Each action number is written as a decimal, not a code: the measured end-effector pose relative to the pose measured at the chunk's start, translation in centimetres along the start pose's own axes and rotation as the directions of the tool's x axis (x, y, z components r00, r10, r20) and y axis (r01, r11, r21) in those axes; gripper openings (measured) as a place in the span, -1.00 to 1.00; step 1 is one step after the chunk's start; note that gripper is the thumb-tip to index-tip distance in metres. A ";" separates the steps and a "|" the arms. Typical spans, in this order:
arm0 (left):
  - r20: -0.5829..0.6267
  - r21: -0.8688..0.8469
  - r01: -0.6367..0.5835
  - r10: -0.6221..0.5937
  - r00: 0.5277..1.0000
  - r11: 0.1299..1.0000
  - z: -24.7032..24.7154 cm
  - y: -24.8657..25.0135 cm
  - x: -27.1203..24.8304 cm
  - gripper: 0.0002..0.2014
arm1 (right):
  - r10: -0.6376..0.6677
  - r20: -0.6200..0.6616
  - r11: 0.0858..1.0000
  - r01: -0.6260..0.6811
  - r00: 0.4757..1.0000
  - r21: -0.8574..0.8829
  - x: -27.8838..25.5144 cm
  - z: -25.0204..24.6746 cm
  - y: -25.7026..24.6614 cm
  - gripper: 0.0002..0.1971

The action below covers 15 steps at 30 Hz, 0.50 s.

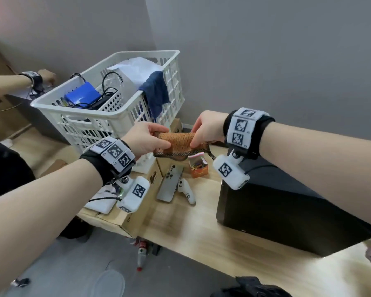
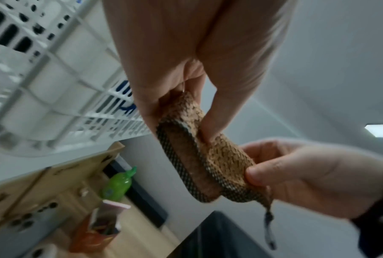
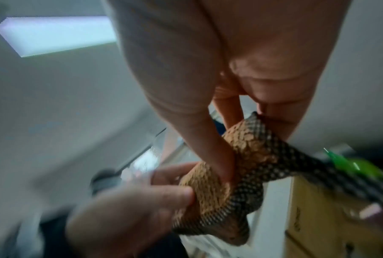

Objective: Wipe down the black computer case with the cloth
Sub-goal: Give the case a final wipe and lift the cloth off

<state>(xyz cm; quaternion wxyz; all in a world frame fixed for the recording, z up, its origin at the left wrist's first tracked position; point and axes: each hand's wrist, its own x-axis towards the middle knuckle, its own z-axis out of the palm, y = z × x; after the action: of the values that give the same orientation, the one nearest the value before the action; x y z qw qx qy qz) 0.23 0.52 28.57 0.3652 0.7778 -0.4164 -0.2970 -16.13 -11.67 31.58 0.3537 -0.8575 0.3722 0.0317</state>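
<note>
Both my hands hold an orange-brown cloth (image 1: 179, 142) with a dark mesh edge, folded, in the air above the wooden table. My left hand (image 1: 152, 139) pinches its left end and my right hand (image 1: 204, 133) pinches its right end. In the left wrist view the cloth (image 2: 219, 157) shows its folded layers between my left hand (image 2: 186, 108) and my right hand (image 2: 296, 174). In the right wrist view the cloth (image 3: 225, 183) is blurred. The black computer case (image 1: 276, 206) stands on the table below my right wrist, untouched.
A white basket (image 1: 107, 118) with cables, a blue pack and a blue rag (image 1: 156, 91) sits on cardboard boxes (image 1: 137, 215) at the left. A phone (image 1: 170, 183), a white controller (image 1: 186, 190) and a small orange carton (image 1: 198, 167) lie on the table (image 1: 191, 232). Another person's arm (image 1: 13, 82) is far left.
</note>
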 end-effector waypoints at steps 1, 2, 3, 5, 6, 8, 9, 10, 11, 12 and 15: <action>0.015 0.154 0.014 -0.016 1.000 0.988 0.2 -0.7 -0.1 -0.65 | -0.020 -0.013 0.991 0.018 1.000 -0.129 0.2 1.1 -0.5 -0.78; 0.041 0.282 0.035 -0.048 0.998 0.959 0.5 -1.6 -0.1 -0.73 | -0.034 0.000 0.979 0.033 0.999 -0.200 0.4 2.4 -0.8 -0.81; 0.069 0.370 0.062 -0.094 0.993 0.927 0.9 -2.6 -0.1 -0.80 | -0.038 0.027 0.973 0.043 0.999 -0.227 0.6 3.8 -0.9 -0.84; 0.115 0.447 0.113 -0.182 0.977 0.888 1.9 -4.8 -0.3 -0.86 | -0.041 0.077 0.974 0.057 0.996 -0.217 1.0 6.7 -0.5 -0.79; 0.131 0.457 0.138 -0.220 0.967 0.879 2.3 -6.1 -0.4 -0.86 | -0.044 0.094 0.980 0.061 0.995 -0.191 1.2 8.2 0.0 -0.78; 0.161 0.415 0.196 -0.283 0.945 0.888 3.1 -9.2 -0.7 -0.86 | -0.029 0.088 0.994 0.038 0.996 -0.104 1.9 11.5 1.4 -0.82; 0.164 0.369 0.227 -0.303 0.939 0.901 3.5 -10.8 -0.9 -0.87 | -0.005 0.083 0.999 0.007 0.997 -0.033 2.3 13.2 2.4 -0.84; 0.156 0.315 0.264 -0.323 0.933 0.912 4.0 -12.4 -1.0 -0.86 | 0.026 0.090 0.998 -0.031 0.996 0.057 2.7 15.0 3.6 -0.87; 0.141 0.258 0.311 -0.354 0.924 0.915 4.5 -14.1 -1.2 -0.84 | 0.077 0.116 0.983 -0.095 0.990 0.160 3.2 16.8 4.7 -0.89; 0.137 0.196 0.367 -0.396 0.908 0.909 5.2 -15.6 -1.4 -0.85 | 0.130 0.158 0.950 -0.169 0.979 0.261 3.6 18.6 5.9 -0.91; 0.193 0.044 0.531 -0.529 0.827 0.846 7.8 -18.9 -2.2 -0.89 | 0.273 0.267 0.817 -0.369 0.924 0.443 4.5 23.3 9.0 -0.89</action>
<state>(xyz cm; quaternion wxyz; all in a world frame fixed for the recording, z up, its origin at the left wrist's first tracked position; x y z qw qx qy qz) 1.37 7.21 9.17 0.2297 0.8272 -0.2170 -0.4646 -13.97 -3.99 7.46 0.5807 -0.6587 0.4720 0.0788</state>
